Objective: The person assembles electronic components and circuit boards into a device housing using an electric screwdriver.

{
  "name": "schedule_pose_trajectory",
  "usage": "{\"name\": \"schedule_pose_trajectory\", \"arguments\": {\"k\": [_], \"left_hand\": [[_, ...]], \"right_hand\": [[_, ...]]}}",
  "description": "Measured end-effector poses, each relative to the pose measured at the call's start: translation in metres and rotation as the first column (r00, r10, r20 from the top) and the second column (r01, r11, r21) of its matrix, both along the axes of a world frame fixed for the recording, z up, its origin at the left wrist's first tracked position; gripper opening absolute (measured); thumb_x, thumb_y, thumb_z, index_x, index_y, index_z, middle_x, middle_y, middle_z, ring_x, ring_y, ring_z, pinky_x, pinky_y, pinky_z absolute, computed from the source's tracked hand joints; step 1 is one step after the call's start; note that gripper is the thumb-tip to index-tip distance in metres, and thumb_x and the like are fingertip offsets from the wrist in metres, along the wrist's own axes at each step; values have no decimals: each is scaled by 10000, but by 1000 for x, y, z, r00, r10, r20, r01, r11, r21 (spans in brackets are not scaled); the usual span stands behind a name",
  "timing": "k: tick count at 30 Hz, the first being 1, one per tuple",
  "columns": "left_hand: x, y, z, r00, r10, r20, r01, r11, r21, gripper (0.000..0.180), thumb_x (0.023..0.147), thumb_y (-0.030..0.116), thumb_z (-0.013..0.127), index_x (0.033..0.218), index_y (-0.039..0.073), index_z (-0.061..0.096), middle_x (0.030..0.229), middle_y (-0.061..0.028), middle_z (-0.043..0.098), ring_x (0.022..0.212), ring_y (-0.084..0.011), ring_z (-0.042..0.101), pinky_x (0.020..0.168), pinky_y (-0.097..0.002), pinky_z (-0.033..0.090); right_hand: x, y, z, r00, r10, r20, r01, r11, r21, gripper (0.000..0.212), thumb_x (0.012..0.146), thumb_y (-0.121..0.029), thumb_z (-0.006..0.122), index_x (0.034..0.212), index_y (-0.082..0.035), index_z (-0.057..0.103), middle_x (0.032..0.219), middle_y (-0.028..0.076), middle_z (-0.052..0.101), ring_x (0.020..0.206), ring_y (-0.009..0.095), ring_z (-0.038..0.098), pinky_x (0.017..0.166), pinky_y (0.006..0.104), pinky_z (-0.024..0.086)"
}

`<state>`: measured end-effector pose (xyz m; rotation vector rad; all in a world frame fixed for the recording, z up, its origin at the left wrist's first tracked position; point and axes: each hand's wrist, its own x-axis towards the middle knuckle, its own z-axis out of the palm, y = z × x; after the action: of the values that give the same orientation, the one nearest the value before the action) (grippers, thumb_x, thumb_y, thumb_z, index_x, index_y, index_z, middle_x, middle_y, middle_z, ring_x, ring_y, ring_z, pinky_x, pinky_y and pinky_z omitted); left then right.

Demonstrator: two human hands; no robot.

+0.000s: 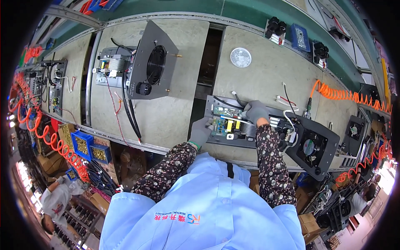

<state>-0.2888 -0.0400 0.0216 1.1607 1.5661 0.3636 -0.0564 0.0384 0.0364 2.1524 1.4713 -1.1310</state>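
In front of me lies a dark metal chassis (228, 139) with a green circuit board (227, 111), yellow parts and a silver finned coil (249, 130). A black fan panel (313, 146) adjoins its right end. My left hand (202, 131), in a grey glove, grips the chassis's left end; its fingertips are partly hidden. My right hand (256, 111), also gloved, is closed over the far edge beside the board, where black cables (226, 102) run to its fingers. What those fingers pinch is hidden. One cable ends in a white plug (234, 93).
A second unit with an upright fan panel (155, 62) stands at left on the bench. Beyond my right hand is a round dish (241, 57) of small parts. Coiled orange hoses (333, 92) hang at both sides. Blue bins (82, 144) of brass-coloured parts sit below left. Other people are farther off.
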Motion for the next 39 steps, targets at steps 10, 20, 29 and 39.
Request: {"name": "schedule_pose_trajectory", "arguments": {"k": [10, 20, 29, 39], "left_hand": [[-4, 0, -9, 998, -66, -1, 66, 997, -37, 176, 754, 74, 648, 925, 33, 635, 833, -93, 668, 784, -196, 651, 719, -293, 509], [-3, -1, -1, 994, -85, -75, 87, 996, 18, 157, 769, 58, 625, 921, 21, 615, 839, -89, 659, 786, -196, 641, 718, -292, 501], [-2, -4, -8, 994, -58, -88, 60, 998, 25, 149, 756, 51, 638, 902, 23, 622, 815, -98, 656, 769, -195, 638, 712, -292, 496], [2, -1, -9, 991, -47, -125, 50, 998, 24, 158, 741, 61, 656, 891, 23, 627, 796, -105, 657, 761, -214, 646, 715, -296, 503]], "right_hand": [[-2, 2, -13, 996, -73, 42, 71, 996, 46, 209, 654, -200, 708, 860, -163, 718, 900, 137, 662, 859, 308, 634, 783, 355, 496], [-2, 3, -22, 999, -4, 33, 4, 1000, 1, 268, 673, -220, 688, 915, -106, 697, 933, 172, 653, 906, 341, 625, 796, 387, 499], [-4, -1, -23, 997, -38, 69, 40, 999, -21, 252, 624, -228, 731, 860, -143, 709, 875, 145, 657, 842, 324, 629, 770, 371, 499], [-4, 3, -25, 992, -78, 98, 76, 997, 23, 316, 601, -244, 777, 871, -99, 701, 901, 170, 654, 865, 318, 635, 765, 365, 506]]}}
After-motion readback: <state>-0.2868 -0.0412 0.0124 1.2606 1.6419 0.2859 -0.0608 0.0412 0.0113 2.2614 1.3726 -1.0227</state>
